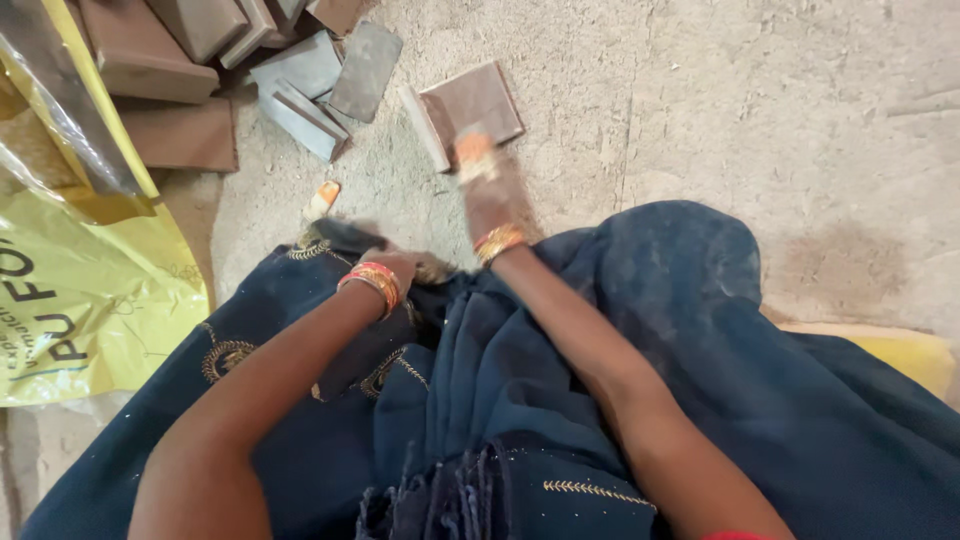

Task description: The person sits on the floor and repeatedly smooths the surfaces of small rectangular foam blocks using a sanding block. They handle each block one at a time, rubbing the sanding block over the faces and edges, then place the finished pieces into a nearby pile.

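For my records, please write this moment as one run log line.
right hand: blurred, reaching over flat brown square block on sandy floor | left hand: on dark blue embroidered cloth

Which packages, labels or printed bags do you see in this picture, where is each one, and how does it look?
Yellow plastic sack: at the left edge on the floor, crumpled, glossy, with dark print on it.
Clear plastic sheet: upper left, lying over the sack's top, greyish and shiny.
No signs or screens are in view.
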`<state>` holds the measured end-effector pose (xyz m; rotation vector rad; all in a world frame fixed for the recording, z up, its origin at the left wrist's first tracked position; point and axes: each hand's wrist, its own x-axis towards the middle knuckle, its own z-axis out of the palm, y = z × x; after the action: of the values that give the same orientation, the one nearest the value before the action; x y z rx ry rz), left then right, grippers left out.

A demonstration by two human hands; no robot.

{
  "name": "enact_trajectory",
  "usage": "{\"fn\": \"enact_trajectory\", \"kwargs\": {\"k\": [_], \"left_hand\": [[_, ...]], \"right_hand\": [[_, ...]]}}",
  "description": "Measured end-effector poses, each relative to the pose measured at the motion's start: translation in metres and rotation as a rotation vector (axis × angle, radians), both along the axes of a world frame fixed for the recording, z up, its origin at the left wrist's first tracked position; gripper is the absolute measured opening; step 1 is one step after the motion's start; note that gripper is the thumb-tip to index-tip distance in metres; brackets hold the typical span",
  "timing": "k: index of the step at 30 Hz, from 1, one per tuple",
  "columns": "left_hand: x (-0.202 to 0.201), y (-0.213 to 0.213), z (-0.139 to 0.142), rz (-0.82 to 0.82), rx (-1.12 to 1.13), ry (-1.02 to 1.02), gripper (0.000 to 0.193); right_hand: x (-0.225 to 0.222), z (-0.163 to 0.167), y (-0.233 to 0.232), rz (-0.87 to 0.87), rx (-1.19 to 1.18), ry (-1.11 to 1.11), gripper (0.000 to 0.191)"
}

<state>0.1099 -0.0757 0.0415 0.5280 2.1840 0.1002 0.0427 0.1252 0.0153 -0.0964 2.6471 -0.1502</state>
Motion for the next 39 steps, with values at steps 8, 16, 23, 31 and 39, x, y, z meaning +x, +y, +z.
{"fn": "enact_trajectory", "kwargs": {"k": [8, 16, 23, 31, 39], "left_hand": [[-0.044, 0.016, 0.013, 0.170, -0.073, -0.001, 0.026], [-0.153, 0.052, -0.009, 1.444, 1.014, 0.615, 0.027], [-0.166, 0.095, -0.037, 1.686, 1.388, 0.646, 0.041], [-0.155, 0.093, -0.049, 1.792, 1.603, 0.572, 0.045], [-0.147, 0.093, -0.050, 1.866, 1.606, 0.494, 0.043]], "right_hand": [[-0.019, -0.025, 0.029, 0.202, -0.012, 0.534, 0.062], [-0.027, 0.025, 0.031, 0.018, 0.081, -0.220, 0.045], [-0.033, 0.023, -0.001, 0.284, -0.393, 0.656, 0.056], [-0.066, 0.022, -0.008, 0.361, -0.297, 0.480, 0.057], [-0.060, 0.007, -0.009, 0.408, -0.134, 0.480, 0.059]]}}
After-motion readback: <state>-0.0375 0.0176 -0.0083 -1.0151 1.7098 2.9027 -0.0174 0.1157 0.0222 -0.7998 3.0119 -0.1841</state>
